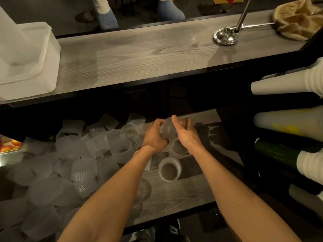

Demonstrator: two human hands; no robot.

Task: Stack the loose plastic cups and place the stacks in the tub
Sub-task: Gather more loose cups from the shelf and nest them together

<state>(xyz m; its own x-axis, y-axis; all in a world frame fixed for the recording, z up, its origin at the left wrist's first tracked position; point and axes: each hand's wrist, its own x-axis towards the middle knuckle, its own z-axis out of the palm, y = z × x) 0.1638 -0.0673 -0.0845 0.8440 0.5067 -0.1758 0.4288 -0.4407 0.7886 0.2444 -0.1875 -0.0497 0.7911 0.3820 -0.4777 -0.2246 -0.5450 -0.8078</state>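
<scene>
On the lower shelf, a heap of several loose translucent plastic cups (pixel 73 154) spreads over the left half. Both hands meet above the shelf's middle around one clear cup (pixel 168 130). My left hand (pixel 154 136) grips its left side, and my right hand (pixel 185 133) curls over its right side. A single cup (pixel 169 169) lies on its side just below the hands, mouth toward me. The translucent tub (pixel 50 55) stands on the upper counter at far left, with a tall stack of cups (pixel 12 42) leaning inside it.
The upper wooden counter (pixel 148 55) carries a metal ladle in a dish (pixel 225 36) and a tan cloth (pixel 297 20) at the right. Rolled tubes and bottles (pixel 288 119) fill the rack on the right. Someone's feet (pixel 106 18) stand beyond the counter.
</scene>
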